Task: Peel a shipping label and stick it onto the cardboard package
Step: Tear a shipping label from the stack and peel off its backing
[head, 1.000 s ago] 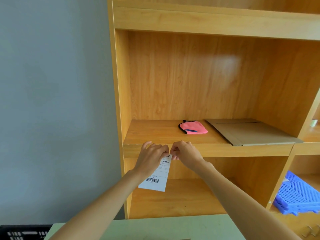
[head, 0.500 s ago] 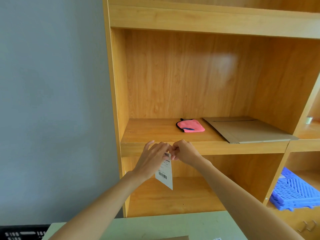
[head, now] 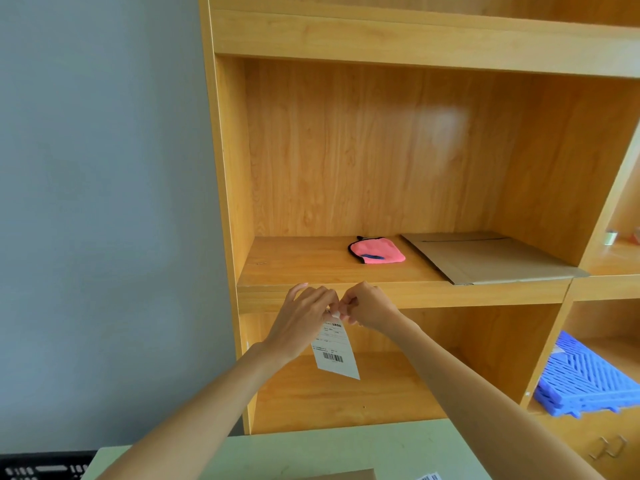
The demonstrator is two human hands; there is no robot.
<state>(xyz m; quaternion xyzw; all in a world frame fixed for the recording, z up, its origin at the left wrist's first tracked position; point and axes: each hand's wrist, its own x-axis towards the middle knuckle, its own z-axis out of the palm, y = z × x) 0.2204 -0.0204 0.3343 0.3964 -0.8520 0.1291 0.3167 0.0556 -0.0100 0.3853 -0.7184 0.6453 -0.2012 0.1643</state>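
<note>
Pinching the label [head: 334, 348] at its top corner, the left hand [head: 304, 320] and right hand [head: 369, 306] risk tearing or curling it onto itself

I can't read the shipping label [head: 334, 348] print; its top corner hidden by fingers [head: 341, 308]; cardboard package [head: 349, 475] cropped at bottom edge.

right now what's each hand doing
Left hand: closed, pinching the shipping label at its top.
Right hand: closed, pinching the label's top corner.

Left hand [head: 303, 317] – right hand [head: 369, 308] – fingertips pinched
</note>
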